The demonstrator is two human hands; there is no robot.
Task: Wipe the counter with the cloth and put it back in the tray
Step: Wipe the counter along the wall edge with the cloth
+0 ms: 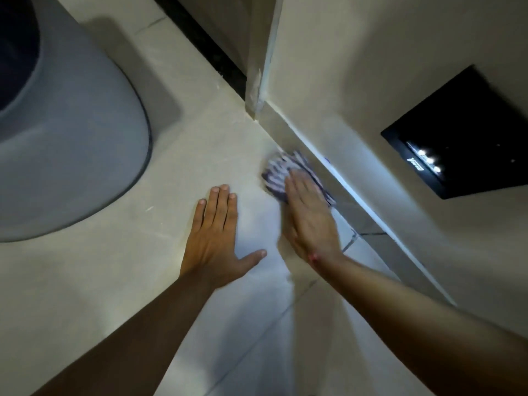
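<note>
A: Cloth (281, 174), striped purple and white, bunched, right of frame centre. Pressed onto the counter (120, 270), hard against the low ledge along the wall.

B: Held how?

A: Under the right hand (310, 221). Palm flat on top, fingers extended and together, not curled around the fabric. Pinned rather than gripped. Some motion blur there, so probably mid-stroke.

B: Other hand?

A: Left hand (217, 238), just left of the right one, lower centre. Flat on bare counter, fingers (217, 207) straight, thumb splayed, holding nothing. Apparently bracing.

B: Surroundings?

A: Grey basin (71, 155) filling the left and upper left, well apart from the cloth. Black glossy panel (457, 138) on the wall, upper right, with glare spots. Tray not in frame.

B: Stage?

A: Wiping under way along the wall edge. Return to tray not yet begun.

B: Risks?

A: Flat palm only: cloth could slip out or roll up under the hand, leaving skin on the counter and a missed strip. Bunched fabric may skip the seam below the ledge. Knuckles close to the ledge, likely to scrape. Tray unseen, so a search needed afterwards.
</note>
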